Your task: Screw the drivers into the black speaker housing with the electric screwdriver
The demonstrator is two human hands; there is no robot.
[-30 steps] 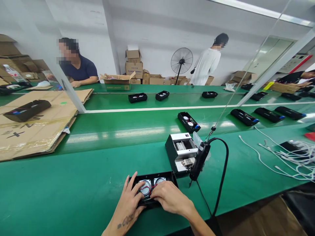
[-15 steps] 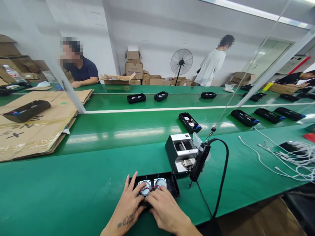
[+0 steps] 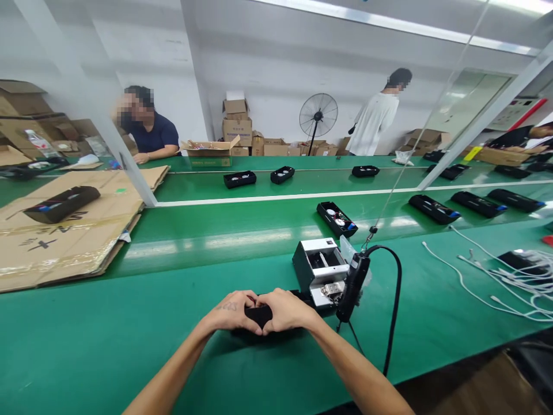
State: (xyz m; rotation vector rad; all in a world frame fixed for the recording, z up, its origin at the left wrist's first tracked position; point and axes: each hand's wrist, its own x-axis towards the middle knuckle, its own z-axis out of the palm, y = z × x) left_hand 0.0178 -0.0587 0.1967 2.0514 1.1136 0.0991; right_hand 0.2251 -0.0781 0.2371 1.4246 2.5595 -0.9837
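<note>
A black speaker housing (image 3: pixel 261 316) lies on the green table (image 3: pixel 129 334) right in front of me, mostly hidden by my hands. My left hand (image 3: pixel 231 311) grips its left part with the fingers curled over it. My right hand (image 3: pixel 283 310) grips its right part the same way, and the two hands touch at the thumbs. The round speaker cones and red wires are out of sight. An electric screwdriver (image 3: pixel 352 282) hangs on a cord just right of my right hand, beside a grey screw feeder box (image 3: pixel 319 270).
Several black speaker housings (image 3: pixel 337 218) ride the green conveyor behind. Flattened cardboard (image 3: pixel 64 230) covers the left side. White cables (image 3: pixel 510 276) lie at the right. One person sits at the far left, another stands by a fan (image 3: pixel 318 115) and stacked boxes.
Both hands have shifted from pressing on the open housing with flat fingers to gripping it with curled fingers. The speaker cones and wires no longer show. My view has tilted up slightly.
</note>
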